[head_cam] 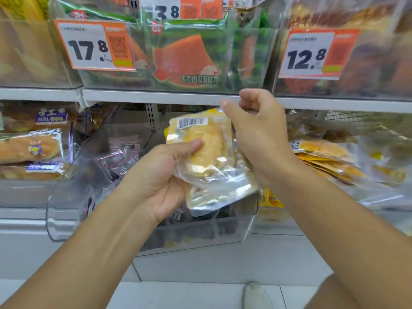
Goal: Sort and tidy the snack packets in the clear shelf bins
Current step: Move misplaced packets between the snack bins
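Head view, looking forward and down at store shelving. Two white shelf rails (160, 97) run across the frame, each carrying clear plastic bins; below them, a pale tiled floor (178, 293) and the toe of a light shoe (256, 295). On the upper shelf, a clear bin (252, 54) holds watermelon-print bread packets (185, 59) behind a price tag reading 17.8 (93, 46); a second tag reading 12.8 (312, 55) fronts the bin to the right, whose brown contents are too blurred to name. On the lower shelf, the central clear bin (73, 197) contains small dark purple packets (120, 161); long bread loaves in purple-labelled wrap (33, 148) lie to its left, and yellow-orange packets (327, 157) are stacked in the bin to its right.

Left hand (160, 179): fingers curled under, thumb pressed on top, grasping a yellow bread packet (207, 152) with a barcode near its upper edge, held in front of the central lower bin. Right hand (258, 130): fingers bent, at the packet's upper right corner; whether it pinches the wrapper or merely sits beside it cannot be told, since the contact is hidden behind the hand and blurred.

Top packets are cropped by the frame edge. Tag small print is illegible.
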The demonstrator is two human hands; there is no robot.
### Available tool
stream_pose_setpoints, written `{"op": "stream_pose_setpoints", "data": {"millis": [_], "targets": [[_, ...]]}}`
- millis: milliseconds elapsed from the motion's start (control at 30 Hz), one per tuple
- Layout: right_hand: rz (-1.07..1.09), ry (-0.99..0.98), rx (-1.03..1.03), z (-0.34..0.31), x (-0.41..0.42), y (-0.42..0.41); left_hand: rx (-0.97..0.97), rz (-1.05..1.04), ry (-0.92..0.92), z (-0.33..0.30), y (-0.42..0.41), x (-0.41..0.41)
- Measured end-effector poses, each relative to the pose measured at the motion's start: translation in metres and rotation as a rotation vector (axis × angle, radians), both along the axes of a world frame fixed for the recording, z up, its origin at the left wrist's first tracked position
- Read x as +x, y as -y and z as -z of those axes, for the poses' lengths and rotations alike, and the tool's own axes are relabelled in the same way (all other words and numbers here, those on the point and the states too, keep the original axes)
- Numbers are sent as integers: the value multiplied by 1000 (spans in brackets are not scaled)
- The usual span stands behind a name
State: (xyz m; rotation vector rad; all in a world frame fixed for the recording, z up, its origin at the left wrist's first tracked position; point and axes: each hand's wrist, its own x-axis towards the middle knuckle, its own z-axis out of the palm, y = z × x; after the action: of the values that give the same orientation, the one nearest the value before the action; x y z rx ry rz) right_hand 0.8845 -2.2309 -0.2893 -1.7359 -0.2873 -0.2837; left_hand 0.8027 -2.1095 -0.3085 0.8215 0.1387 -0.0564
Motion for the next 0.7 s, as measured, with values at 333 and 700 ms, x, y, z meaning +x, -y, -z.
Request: {"op": "stream_pose_setpoints", "data": {"millis": [333,700], "targets": [[-391,-556,56,-19,-19,92,378,-74,71,-5,73,23],[438,-101,-761,9,41,176,2005,-3,531,42,92,66]]}}
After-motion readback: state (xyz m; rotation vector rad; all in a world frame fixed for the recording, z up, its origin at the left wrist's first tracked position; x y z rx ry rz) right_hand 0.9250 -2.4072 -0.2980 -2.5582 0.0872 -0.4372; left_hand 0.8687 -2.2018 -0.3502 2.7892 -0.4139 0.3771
